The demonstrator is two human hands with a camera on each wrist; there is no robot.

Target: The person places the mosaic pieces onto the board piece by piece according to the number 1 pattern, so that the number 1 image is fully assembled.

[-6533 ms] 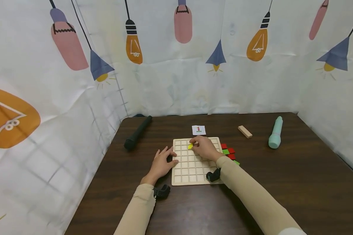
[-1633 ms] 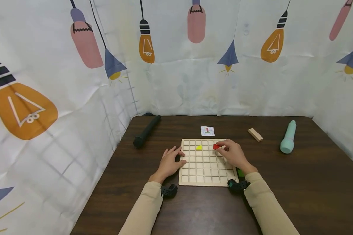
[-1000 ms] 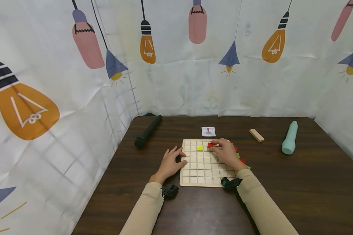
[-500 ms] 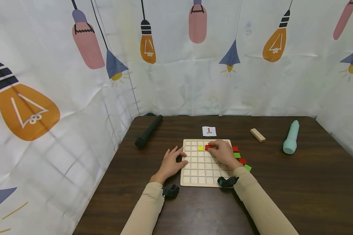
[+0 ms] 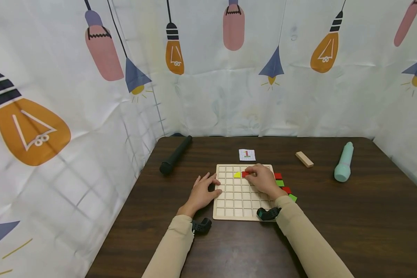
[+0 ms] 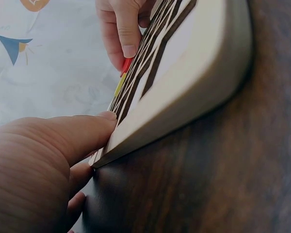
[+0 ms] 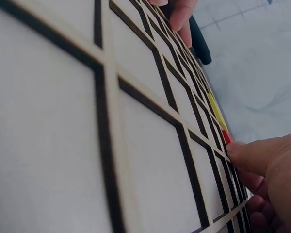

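Looking down from the head view, I see my right hand (image 5: 262,180) pinching a red tile (image 5: 244,174) between thumb and fingers at the far part of the gridded board (image 5: 229,200), just to the right of a yellow tile (image 5: 237,175). My left hand (image 5: 201,193) lies relaxed with fingers spread, thumb and fingers touching the board's left edge. Just beyond the right edge lie red and green loose tiles (image 5: 280,183), close by my right sleeve (image 5: 309,235); that hand and forearm block my sight of some of the board's right-hand cells. Past the far edge a small printed card (image 5: 247,155) lies near the board, with a wooden block (image 5: 304,159) to its right. Farther out on the dark table (image 5: 226,251), a mint-green bottle-shaped object (image 5: 343,162) lies on the right and a dark cylinder (image 5: 175,155) on the left, both apart from my hands. Behind stands a lamp-patterned curtain (image 5: 215,100).
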